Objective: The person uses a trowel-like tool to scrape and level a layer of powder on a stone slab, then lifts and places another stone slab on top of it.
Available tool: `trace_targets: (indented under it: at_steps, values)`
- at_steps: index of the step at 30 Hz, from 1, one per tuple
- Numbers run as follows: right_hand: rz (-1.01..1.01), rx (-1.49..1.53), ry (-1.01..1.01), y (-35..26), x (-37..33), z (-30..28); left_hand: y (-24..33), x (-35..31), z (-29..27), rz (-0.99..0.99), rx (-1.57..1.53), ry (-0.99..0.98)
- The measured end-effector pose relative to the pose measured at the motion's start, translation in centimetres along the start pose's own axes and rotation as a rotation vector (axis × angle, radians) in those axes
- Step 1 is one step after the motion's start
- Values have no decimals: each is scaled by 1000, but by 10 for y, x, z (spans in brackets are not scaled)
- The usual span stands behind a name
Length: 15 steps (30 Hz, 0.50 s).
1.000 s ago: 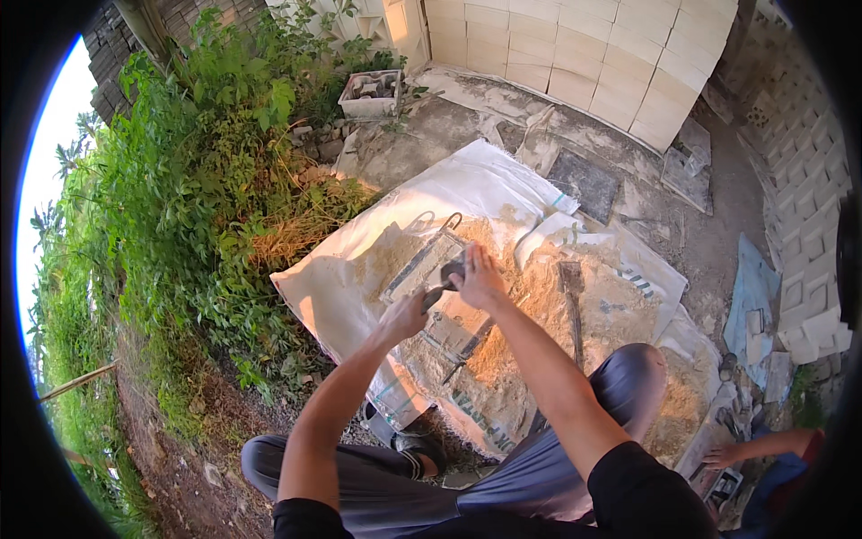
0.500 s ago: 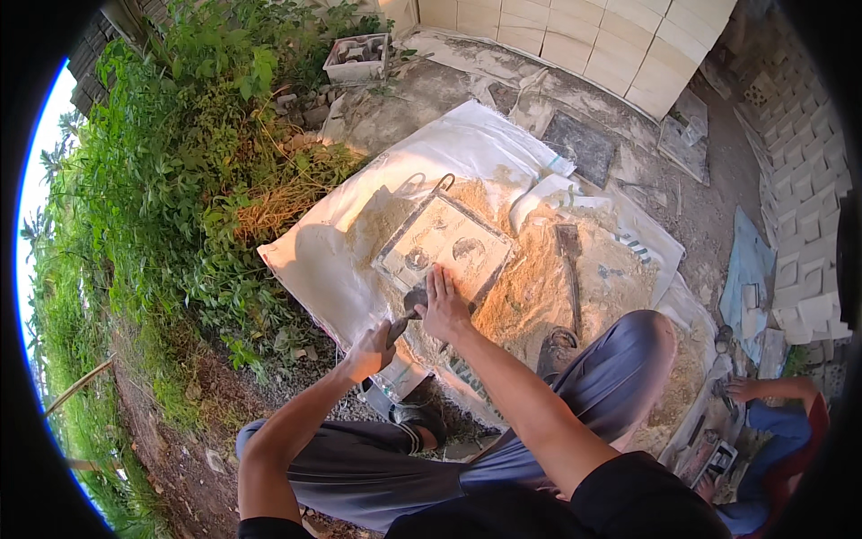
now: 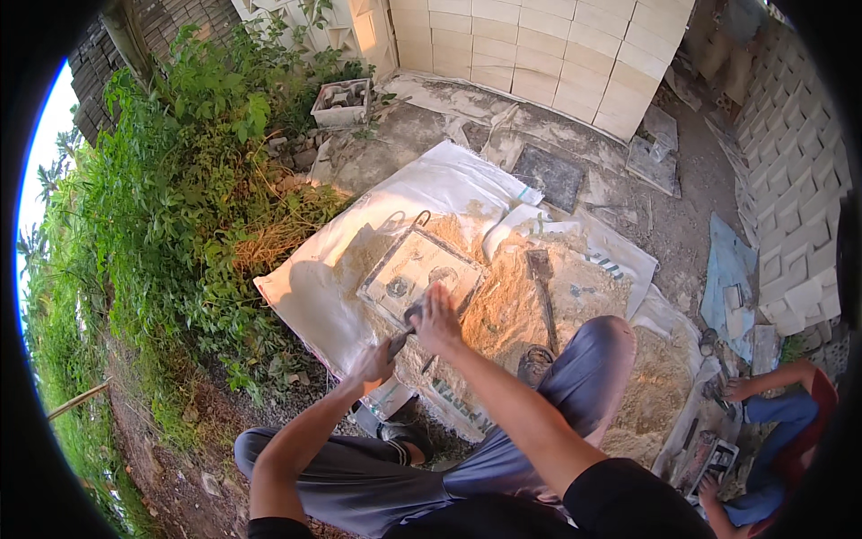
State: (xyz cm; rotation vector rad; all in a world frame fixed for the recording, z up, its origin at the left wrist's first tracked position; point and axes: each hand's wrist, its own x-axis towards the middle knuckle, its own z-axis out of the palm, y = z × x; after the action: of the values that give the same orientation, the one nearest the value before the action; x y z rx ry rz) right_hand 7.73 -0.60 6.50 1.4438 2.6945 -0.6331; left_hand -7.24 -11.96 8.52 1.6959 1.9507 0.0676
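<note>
Mould (image 3: 420, 258), square and pale on top within a darker rim, lies on the white sheet (image 3: 435, 171) ahead of the person, two round marks showing in its face. Nearer the person than the mould, the left hand (image 3: 372, 362) has its fingers curled round the handle of a dark tool (image 3: 400, 342), which slants up and right toward the mould's near edge. Just right of it, the right hand (image 3: 436, 322) overlaps that near edge, fingers straight, close together and slightly blurred, pointing away over the mould; I cannot tell whether the tips touch its face, nor whether the palm presses the tool's dark end beside it. Plants (image 3: 180, 189) stand well left of the mould, past the sheet's left edge, and between them a stretch of sheet carries a rounded shadow (image 3: 310, 286). Well beyond the mould stands a crate (image 3: 341, 117), and a loop (image 3: 424, 216) rises by the mould's far corner. Along the mould's right edge, heaped sand (image 3: 505, 292) comes up close, narrowing the room on that side. Farther right of the mould, a bar (image 3: 544, 292) lies on the sand, with a slab (image 3: 548, 178) beyond. Well apart, at the mould's far right, is a co-worker's hand (image 3: 740, 389).
</note>
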Motion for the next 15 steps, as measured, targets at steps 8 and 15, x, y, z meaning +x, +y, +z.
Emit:
trace_targets:
  at_steps: [8,15]
  values:
    - [173,-109,-123,118,54,-18,79,114,29,23,-120,18]
    - [82,-106,23,48,27,27,20,49,31,21,-168,72]
